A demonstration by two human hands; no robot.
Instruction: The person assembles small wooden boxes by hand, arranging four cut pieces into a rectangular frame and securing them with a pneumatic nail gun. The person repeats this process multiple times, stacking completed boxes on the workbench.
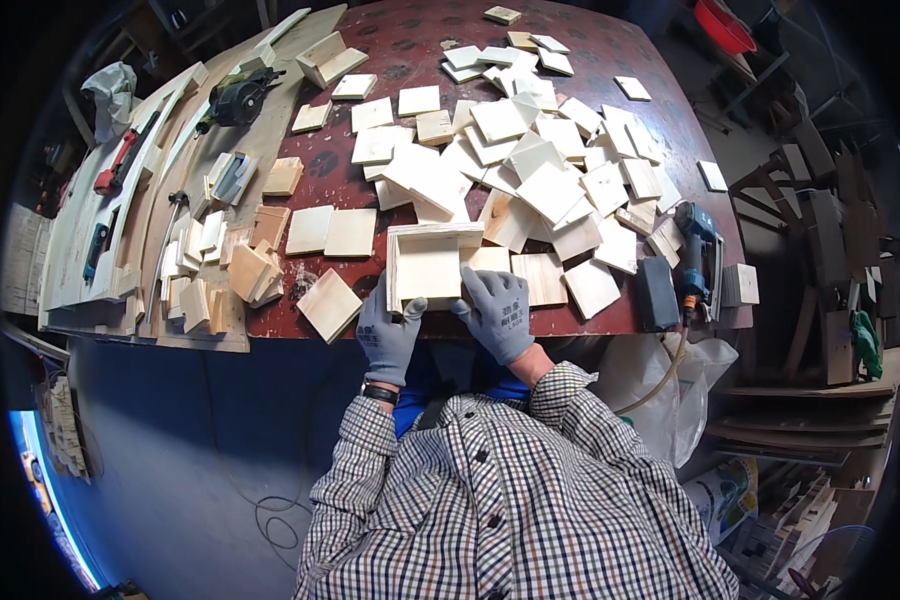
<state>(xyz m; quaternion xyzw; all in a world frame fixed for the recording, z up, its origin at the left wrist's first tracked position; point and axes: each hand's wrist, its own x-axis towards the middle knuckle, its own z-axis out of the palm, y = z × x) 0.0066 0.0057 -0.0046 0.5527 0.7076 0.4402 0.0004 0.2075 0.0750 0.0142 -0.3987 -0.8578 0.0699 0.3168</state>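
Observation:
A partly built wooden box (428, 268), made of pale panels set at right angles, stands at the table's front edge. My left hand (386, 335), in a grey glove, grips its lower left corner, the thumb against the front edge. From the right side, my right hand (497, 312), gloved in the same grey, holds the box with its thumb near the lower right corner. Some of the fingers are hidden behind the panels. Just behind the box lies a heap of loose square wooden boards (515, 120); a few boards (328, 306) lie beside my left hand.
A blue and black nail gun (703, 262) with an air hose (673, 365) rests at the right front of the red table (410, 40). Small wood blocks (198, 245), a black power tool (238, 98) and a red-handled tool (120, 165) lie on the left boards.

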